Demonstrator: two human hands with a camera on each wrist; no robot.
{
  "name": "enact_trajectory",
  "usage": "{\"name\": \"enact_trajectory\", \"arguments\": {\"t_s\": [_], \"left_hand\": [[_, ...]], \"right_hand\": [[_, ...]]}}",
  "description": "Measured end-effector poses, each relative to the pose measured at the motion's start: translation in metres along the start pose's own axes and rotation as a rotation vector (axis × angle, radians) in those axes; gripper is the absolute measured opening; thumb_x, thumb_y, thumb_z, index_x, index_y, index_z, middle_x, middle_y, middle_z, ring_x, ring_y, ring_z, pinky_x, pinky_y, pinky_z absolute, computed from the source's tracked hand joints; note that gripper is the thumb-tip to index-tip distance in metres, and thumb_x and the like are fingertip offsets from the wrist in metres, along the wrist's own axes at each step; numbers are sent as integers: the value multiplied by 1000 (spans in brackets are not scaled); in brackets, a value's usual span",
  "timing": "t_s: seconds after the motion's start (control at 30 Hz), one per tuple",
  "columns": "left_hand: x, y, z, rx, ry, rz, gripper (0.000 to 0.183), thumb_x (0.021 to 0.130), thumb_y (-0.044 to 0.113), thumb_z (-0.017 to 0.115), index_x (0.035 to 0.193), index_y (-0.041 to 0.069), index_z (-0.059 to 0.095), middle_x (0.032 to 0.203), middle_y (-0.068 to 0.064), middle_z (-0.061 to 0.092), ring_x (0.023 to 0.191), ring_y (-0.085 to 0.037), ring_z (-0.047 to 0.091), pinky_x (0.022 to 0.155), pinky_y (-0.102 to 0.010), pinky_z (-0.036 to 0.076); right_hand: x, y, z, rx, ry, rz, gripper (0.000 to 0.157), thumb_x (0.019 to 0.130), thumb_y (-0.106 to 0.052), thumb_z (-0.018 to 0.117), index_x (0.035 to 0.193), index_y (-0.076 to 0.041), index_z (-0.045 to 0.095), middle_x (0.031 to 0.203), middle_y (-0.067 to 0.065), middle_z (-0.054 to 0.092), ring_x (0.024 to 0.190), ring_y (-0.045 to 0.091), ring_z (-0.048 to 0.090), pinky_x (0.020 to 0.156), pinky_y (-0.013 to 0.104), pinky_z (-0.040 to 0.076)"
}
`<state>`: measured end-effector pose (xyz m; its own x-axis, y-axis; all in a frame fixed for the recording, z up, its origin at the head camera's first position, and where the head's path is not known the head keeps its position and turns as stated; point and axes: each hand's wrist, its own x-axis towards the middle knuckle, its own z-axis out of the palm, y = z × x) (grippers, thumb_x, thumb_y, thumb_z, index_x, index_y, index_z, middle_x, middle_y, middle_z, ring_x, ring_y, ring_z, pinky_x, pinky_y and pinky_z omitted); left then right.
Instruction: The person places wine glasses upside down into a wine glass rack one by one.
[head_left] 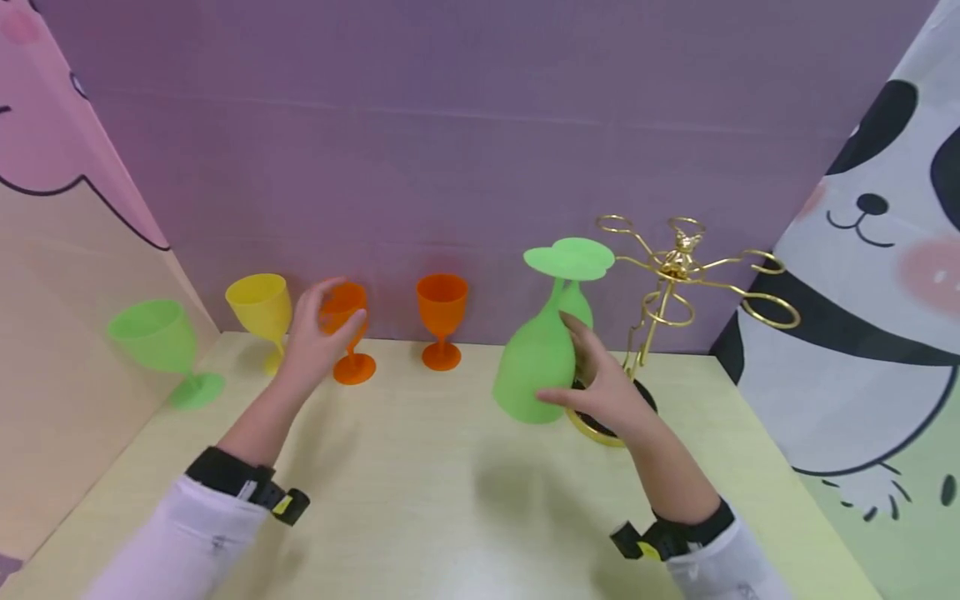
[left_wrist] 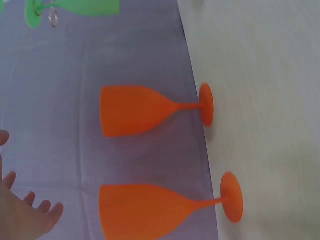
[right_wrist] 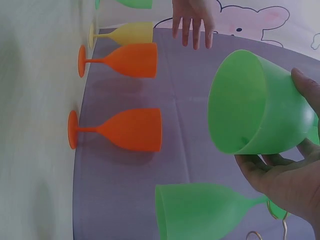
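Note:
My right hand [head_left: 600,379] grips a light green plastic goblet [head_left: 534,367] round its bowl, upside down with the foot on top. In the right wrist view, the wide mouth of this goblet [right_wrist: 240,105] shows, with the thumb on one side and fingers on the other. Behind it, a second green goblet [right_wrist: 202,210] hangs inverted at the gold wire rack [head_left: 675,271]. My left hand [head_left: 311,342] is raised with fingers spread, in front of an orange goblet [head_left: 354,367]; nothing is in it. Another orange goblet [head_left: 442,308] stands upright between the two hands.
At the left stand a yellow goblet [head_left: 258,300] and a green goblet [head_left: 161,337], both upright along the back of the pale table [head_left: 420,483]. A purple cloth wall [head_left: 420,167] rises behind. The rack has several looped arms and a round base [head_left: 600,435].

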<state>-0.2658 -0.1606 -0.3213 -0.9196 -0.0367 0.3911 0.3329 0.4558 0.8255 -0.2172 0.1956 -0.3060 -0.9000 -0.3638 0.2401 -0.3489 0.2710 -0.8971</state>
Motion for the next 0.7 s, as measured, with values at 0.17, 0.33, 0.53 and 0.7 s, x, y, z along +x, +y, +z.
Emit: {"name": "enact_trajectory", "arguments": {"t_s": [0.17, 0.33, 0.53, 0.7], "left_hand": [[20, -3, 0, 261, -35, 67, 66, 83, 44, 57, 137, 18, 29, 143, -8, 20, 131, -29, 18, 102, -55, 21], [35, -5, 2, 454, -104, 87, 71, 83, 47, 54, 140, 17, 23, 145, -11, 14, 131, -34, 13, 101, -58, 18], [51, -18, 2, 638, -166, 71, 74, 83, 48, 53, 141, 15, 20, 146, -14, 13, 131, -39, 10, 101, -60, 14], [59, -31, 4, 674, -161, 61, 72, 84, 45, 55, 140, 15, 21, 145, -15, 15, 130, -40, 13, 102, -59, 14]], "right_hand": [[3, 0, -5, -6, 5, -3, 98, 71, -14, 75, 143, -21, 9, 142, 7, 27, 126, 25, 33, 104, 44, 26], [5, 3, -9, 10, 16, -29, 92, 71, -12, 75, 141, -28, 18, 139, 4, 33, 124, 23, 36, 103, 44, 27], [9, 9, -13, -23, 65, 1, 93, 69, -14, 76, 141, -24, 18, 141, 8, 31, 125, 26, 35, 103, 44, 29], [12, 11, -18, -50, 97, 45, 96, 70, -18, 76, 142, -21, 13, 142, 10, 28, 126, 28, 34, 101, 45, 30]]}}
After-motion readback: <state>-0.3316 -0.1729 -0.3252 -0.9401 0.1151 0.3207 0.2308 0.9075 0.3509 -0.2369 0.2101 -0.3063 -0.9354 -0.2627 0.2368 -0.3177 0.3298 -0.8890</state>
